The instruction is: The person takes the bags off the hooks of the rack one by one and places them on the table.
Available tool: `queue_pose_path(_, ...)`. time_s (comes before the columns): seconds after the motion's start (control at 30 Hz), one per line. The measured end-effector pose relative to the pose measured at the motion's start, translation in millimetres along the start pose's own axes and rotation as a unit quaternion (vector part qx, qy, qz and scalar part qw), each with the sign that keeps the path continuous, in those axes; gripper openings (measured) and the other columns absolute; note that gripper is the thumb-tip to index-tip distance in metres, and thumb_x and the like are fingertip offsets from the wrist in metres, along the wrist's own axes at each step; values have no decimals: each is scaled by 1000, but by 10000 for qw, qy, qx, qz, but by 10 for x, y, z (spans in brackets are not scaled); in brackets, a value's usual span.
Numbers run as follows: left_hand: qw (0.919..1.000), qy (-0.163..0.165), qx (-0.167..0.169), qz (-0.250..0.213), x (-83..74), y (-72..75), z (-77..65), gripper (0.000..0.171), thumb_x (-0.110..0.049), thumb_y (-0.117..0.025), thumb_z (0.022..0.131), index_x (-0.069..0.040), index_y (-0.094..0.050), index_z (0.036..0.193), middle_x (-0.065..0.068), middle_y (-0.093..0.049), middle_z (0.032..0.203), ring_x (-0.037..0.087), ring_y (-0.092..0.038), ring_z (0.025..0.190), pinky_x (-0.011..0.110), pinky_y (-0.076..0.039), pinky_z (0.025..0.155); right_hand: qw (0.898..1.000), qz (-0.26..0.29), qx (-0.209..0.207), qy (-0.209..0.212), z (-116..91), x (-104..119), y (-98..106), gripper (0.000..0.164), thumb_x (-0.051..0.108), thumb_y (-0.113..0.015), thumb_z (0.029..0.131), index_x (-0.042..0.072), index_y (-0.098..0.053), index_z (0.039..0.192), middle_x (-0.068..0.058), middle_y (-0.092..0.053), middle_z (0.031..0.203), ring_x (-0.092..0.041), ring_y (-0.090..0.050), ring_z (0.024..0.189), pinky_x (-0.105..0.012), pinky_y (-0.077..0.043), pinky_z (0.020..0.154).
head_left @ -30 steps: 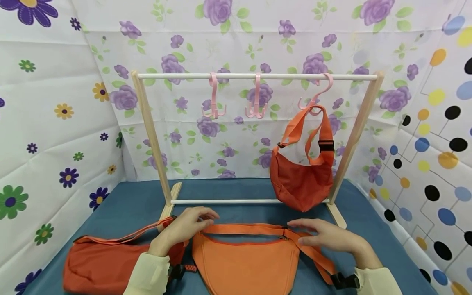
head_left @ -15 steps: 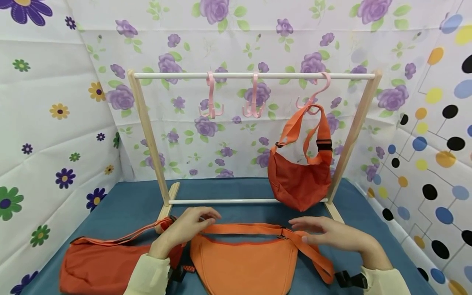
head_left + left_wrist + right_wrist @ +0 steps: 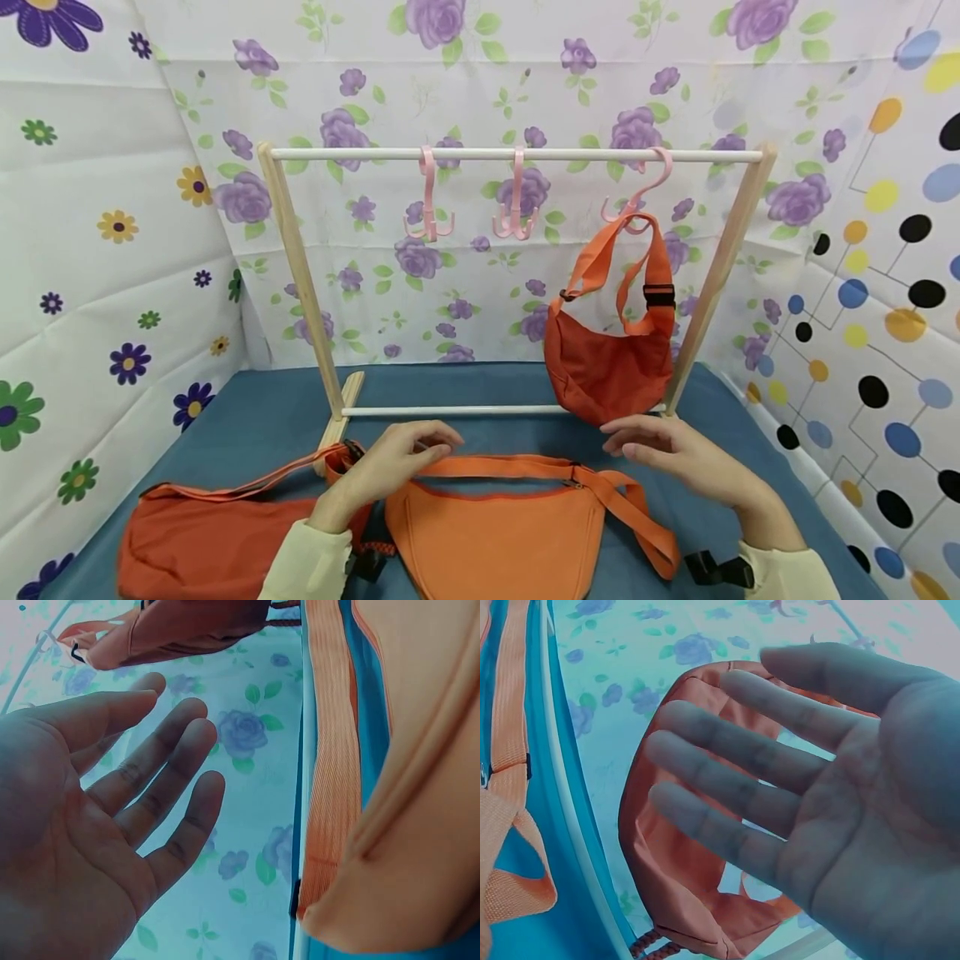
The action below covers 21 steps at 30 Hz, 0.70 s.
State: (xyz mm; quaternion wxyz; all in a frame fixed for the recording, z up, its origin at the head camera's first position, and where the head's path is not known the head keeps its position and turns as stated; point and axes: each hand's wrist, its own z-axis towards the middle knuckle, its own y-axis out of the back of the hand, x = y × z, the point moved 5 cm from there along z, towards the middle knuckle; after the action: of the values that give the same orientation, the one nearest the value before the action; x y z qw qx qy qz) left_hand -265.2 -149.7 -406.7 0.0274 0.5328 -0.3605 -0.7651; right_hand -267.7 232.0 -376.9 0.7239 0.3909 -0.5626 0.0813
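An orange bag lies flat at the front of the blue table, its strap stretched along its top edge. Above the strap's left end hovers my left hand, empty, its fingers loosely spread in the left wrist view. My right hand is held over the table right of the bag, holding nothing; the right wrist view shows its fingers extended. A red-orange bag hangs by its strap from a pink hook. Another red bag lies at left, partly behind my left forearm.
A rack with a white top rail and wooden legs stands at the back. Two more pink hooks hang there, a left one and a middle one. A black buckle lies by my right sleeve.
My right hand has lifted away from the orange bag's strap, moving up and slightly right. My left hand has shifted a little to the right. The bags stay in place.
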Motion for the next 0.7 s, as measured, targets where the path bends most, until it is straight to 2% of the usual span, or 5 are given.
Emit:
queue_pose_path(0.23,9999,-45,18,-125,-91,-81,49,22,-23,-57,109,-22,-70,128,-2,-69,126,33,-67,112,34,-55,92,9978,137,-536,361,-22,67,86,34,13,-50,111,-3,-59,139,-27,-65,125,-23,-70,111,-31,-56,96)
queue_pose_path(0.33,9999,-67,25,-139,-130,-78,89,24,-22,-57,109,-22,-69,130,-1,-68,127,27,-68,111,33,-56,91,9957,95,-773,499,-38,98,133,30,12,-51,111,-1,-62,136,-30,-65,122,-24,-71,107,-32,-58,91)
queue_pose_path(0.47,9997,-215,3,-140,-196,-64,159,25,-21,-57,110,-22,-67,133,0,-68,129,18,-68,110,35,-56,91,9927,-50,-1011,663,-61,139,217,28,10,-50,111,3,-64,134,-28,-67,118,-25,-70,104,-32,-58,88)
queue_pose_path(0.7,9988,-356,-113,-321,-322,-69,239,29,-30,-53,111,-24,-64,137,-1,-65,132,18,-65,113,39,-56,93,9918,-229,-1055,683,-32,194,314,28,11,-50,111,2,-65,133,-23,-68,116,-24,-71,103,-32,-58,88)
